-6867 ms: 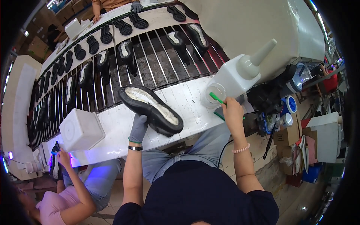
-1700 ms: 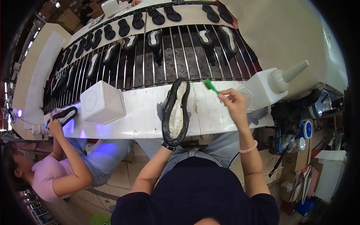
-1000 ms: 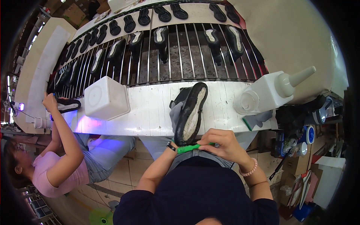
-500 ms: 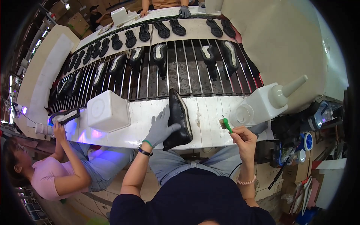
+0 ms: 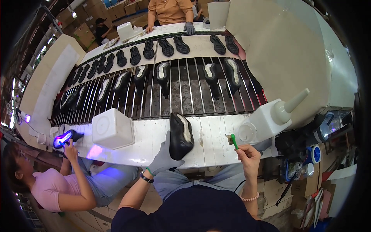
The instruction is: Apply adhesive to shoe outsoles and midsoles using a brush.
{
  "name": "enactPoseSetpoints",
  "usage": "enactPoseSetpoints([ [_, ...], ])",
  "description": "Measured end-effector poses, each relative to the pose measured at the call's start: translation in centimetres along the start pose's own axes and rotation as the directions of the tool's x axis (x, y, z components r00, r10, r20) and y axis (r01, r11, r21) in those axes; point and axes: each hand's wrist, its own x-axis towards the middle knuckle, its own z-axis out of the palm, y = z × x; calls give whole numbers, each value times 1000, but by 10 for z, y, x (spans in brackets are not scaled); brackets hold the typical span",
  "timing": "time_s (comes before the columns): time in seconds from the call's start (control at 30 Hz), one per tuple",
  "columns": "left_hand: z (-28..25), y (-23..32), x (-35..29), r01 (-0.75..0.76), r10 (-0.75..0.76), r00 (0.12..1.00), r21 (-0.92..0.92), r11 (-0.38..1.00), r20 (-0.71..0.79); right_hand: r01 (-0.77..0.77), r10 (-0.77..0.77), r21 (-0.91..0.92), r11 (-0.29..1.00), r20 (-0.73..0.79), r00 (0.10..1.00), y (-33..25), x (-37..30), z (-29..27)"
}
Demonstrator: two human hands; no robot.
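My gloved left hand [image 5: 162,156] is closed around the near end of a black shoe upper [image 5: 180,149], gripping it from the left side above the white bench. The upper is tilted so its pale underside faces up and slightly right. My bare right hand [image 5: 249,157] pinches a small green-handled brush [image 5: 234,141], bristles pointing away from me and to the left. Beside the brush stands a white plastic bottle [image 5: 262,120] with a long spout and a round opening low on its near side.
Left of the upper, a white plastic box [image 5: 112,129] sits on the bench [image 5: 210,129]. Beyond runs a roller conveyor [image 5: 181,91] bearing several black uppers, with a row of black soles behind. At left, a co-worker handles another shoe [image 5: 65,139] in purple light; someone stands across the conveyor.
The upper has been turned from lying on its side to underside up, and my left hand has shifted from resting on it to gripping it. The brush stays in my right hand.
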Motion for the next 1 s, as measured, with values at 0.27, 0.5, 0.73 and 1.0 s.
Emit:
enactPoseSetpoints([
  [0.27, -6, 13, 76, -69, 86, 996, -816, 574, -24, -29, 29, 7, 1000, -72, 997, -13, 3, -6],
  [0.5, 5, -39, 257, -249, 36, 850, -341, 906, -526, 11, -8, 48, 999, -59, 998, -20, 6, 8],
  [0.73, 78, -48, 182, -225, 406, 749, 376, 899, -523, 45, -47, -79, 996, -23, 999, 4, 83, 47],
  [1.0, 111, -34, 144, -269, 452, 798, 435, 860, -400, -214, -291, -670, 711, -557, 778, 101, 315, 18],
])
